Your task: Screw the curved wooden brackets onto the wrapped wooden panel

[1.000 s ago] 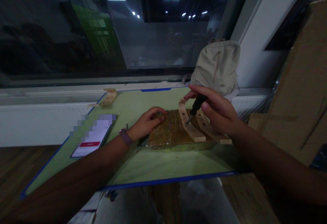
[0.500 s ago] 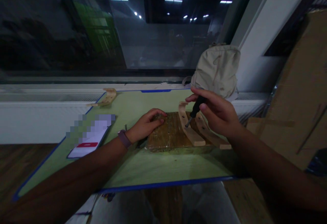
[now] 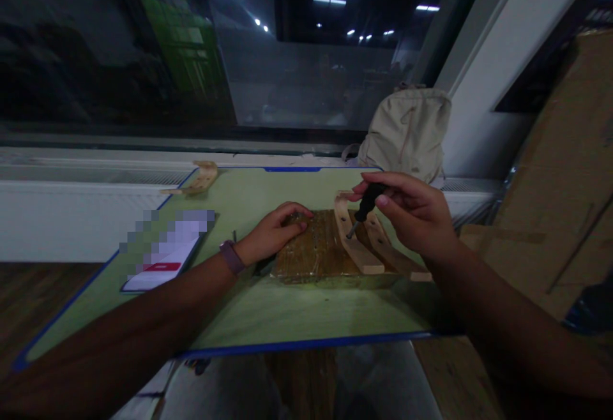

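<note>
A brown wooden board lies on the green table top. Two pale curved wooden strips rest across its right half. My right hand is closed round a black-handled screwdriver, whose tip stands on the left strip. My left hand lies on the board's near-left corner, fingers curled loosely and pressing down; a purple band is on its wrist.
A phone with a lit screen lies at the left of the table. Another curved wooden piece sits at the far-left corner. A beige backpack stands behind the board by the window. Cardboard leans at the right.
Both hands stay where they were on the board and the screwdriver. The right hand's fingers have shifted slightly on the handle; the view has tilted a little.
</note>
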`<state>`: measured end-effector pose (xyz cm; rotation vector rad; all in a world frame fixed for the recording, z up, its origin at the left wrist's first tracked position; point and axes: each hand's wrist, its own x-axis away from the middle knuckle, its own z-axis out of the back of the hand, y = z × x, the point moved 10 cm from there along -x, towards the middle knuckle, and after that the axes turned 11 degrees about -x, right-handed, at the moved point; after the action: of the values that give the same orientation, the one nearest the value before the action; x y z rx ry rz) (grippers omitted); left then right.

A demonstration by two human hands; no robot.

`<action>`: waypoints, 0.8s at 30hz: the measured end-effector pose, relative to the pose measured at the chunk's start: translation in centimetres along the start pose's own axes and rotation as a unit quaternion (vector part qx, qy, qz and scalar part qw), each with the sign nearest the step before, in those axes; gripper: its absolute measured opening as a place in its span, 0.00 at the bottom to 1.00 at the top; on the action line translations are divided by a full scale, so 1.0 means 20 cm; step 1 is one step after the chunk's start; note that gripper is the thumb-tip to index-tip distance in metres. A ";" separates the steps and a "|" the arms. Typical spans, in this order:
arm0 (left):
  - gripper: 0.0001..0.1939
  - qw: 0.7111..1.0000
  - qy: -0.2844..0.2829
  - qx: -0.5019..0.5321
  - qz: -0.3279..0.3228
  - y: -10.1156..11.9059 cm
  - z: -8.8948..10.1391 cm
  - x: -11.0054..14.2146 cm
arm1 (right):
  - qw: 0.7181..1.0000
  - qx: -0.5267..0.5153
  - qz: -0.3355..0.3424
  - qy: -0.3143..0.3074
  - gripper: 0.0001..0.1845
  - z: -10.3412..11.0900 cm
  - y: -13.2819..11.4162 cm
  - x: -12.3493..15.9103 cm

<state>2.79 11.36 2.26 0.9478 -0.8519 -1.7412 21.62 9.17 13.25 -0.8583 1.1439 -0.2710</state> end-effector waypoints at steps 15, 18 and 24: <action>0.07 1.000 -0.004 -0.008 -0.008 0.01 0.00 0.00 | 0.999 0.012 0.027 -0.023 0.18 -0.06 -0.02 0.02; 0.08 1.000 -0.002 -0.006 -0.009 0.00 0.00 0.00 | 0.993 0.093 0.061 0.030 0.19 0.01 -0.04 0.03; 0.08 1.000 -0.004 -0.002 -0.006 0.01 -0.01 0.00 | 0.983 0.148 0.103 -0.029 0.20 -0.04 -0.11 0.03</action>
<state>3.00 11.33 2.30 0.9441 -0.8490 -1.7581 21.59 6.99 14.31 -0.4790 1.0966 -0.2355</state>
